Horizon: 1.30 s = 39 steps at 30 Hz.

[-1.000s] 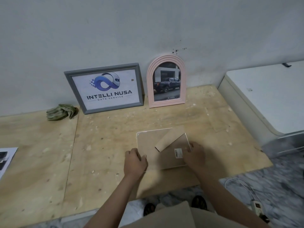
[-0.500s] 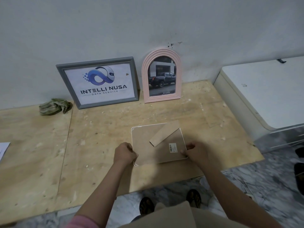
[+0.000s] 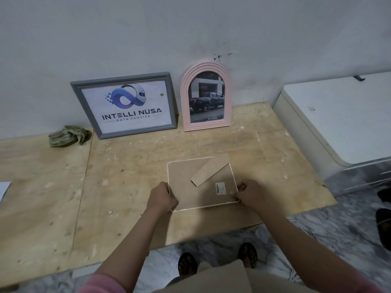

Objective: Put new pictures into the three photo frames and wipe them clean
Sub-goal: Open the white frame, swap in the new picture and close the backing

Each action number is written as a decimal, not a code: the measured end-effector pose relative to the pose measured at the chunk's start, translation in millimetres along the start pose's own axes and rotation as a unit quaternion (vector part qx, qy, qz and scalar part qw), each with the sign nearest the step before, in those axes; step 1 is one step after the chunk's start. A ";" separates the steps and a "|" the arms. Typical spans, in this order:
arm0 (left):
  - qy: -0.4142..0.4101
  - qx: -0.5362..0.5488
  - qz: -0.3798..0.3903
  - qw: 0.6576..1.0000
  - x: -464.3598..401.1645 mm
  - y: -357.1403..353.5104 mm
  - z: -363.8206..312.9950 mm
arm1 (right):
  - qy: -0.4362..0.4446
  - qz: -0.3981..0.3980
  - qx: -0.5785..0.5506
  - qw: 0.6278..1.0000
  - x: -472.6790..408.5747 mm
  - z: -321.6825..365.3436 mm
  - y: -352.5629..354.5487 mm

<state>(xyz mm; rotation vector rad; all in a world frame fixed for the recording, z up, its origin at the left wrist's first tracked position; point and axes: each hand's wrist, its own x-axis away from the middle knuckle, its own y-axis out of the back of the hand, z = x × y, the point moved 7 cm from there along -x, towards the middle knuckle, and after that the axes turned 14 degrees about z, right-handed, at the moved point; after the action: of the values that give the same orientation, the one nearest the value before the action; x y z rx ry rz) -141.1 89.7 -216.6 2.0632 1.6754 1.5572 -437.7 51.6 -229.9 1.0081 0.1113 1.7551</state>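
A: Plywood worktop [image 3: 53, 199], pale and pitted, set against a grey plaster wall [image 3: 148, 28]. Two frames lean there already filled: grey rectangular wooden frame [image 3: 123, 105] with a logo print, pink arched frame [image 3: 205, 96] with a truck photo, just beside each other.

B: And the third?

A: White-rimmed rectangular frame [image 3: 202, 182], face down near the front edge of the worktop, brown board back up, its cardboard easel leg [image 3: 210, 170] lying across the upper right corner. Left hand [image 3: 161, 197] grips the lower left side, fingers curled round the rim. Right hand [image 3: 249, 194] pinches the lower right corner the same way.

B: Step?

A: Back looks seated, so my guess is closing up or about to turn it over. Next move calls for lifting and flipping it, then fetching the crumpled green cloth [image 3: 68, 136], which sits well apart at far left by the wall.

B: Room?

A: Open board to the left and behind. Front edge is close beneath the wrists; white cabinet [image 3: 338, 123] crowds the right. Sheet of paper [image 3: 4, 188] at far left edge, mostly cut off.
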 end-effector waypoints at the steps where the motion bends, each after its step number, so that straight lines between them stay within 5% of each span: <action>1: 0.003 -0.018 0.007 1.000 1.0 -1.0 -1.6 | 0.007 -0.005 0.022 1.000 -0.1 3.9 0.3; 6: -0.047 -0.221 -0.023 0.974 2.7 3.1 -31.5 | 0.117 -0.080 0.186 0.972 -3.1 44.4 -11.8; 12: -0.054 -0.319 0.070 0.944 -10.1 -9.7 -38.6 | 0.111 -0.033 0.380 0.918 -18.2 75.4 -33.8; 16: -0.052 -0.361 0.063 0.929 -11.3 -9.5 -37.4 | 0.097 0.007 0.401 0.911 -30.8 63.9 -40.0; 27: -0.073 -0.416 0.051 0.905 -18.1 -8.9 -39.2 | 0.130 -0.040 0.346 0.928 -34.0 50.1 -51.7; 39: -0.052 -0.362 0.092 0.926 -19.2 -21.0 -23.5 | 0.128 -0.021 0.352 0.927 -39.0 48.4 -52.9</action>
<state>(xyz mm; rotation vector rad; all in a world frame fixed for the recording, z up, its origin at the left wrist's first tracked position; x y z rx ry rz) -170.4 71.7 -229.9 1.8649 0.7002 1.7207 -363.0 24.6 -248.5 1.2483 0.9789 1.8312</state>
